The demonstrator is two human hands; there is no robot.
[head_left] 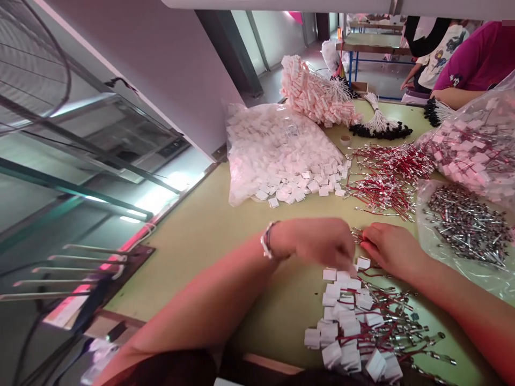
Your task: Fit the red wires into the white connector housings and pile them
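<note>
Red wires [356,235] at your right fingertips, white blocks just nearer you

Your right hand [388,246] has its fingers closed on a small bunch of wires, metal ends poking out toward your left hand [319,238]. That left one is a blur, fingers bent over the nearest white blocks [348,324]; whether they pinch anything, I cannot tell.

These wires should handle light and limp, their metal ends slick and perhaps easily bent, so take hold just behind the metal.

Counting now! Beyond your right fingers: two touching wire heaps [382,192], then one tape roll [345,140] and two black-tipped bundles [378,128]. Beyond your left fingers, one bag of loose blocks [261,134]. Right of your right fingers, one spread of metal pins [469,225]. Wired blocks nearer you: over a dozen, overlapping too much for exactness. Wires in your grip: mostly hidden, uncountable.
</note>
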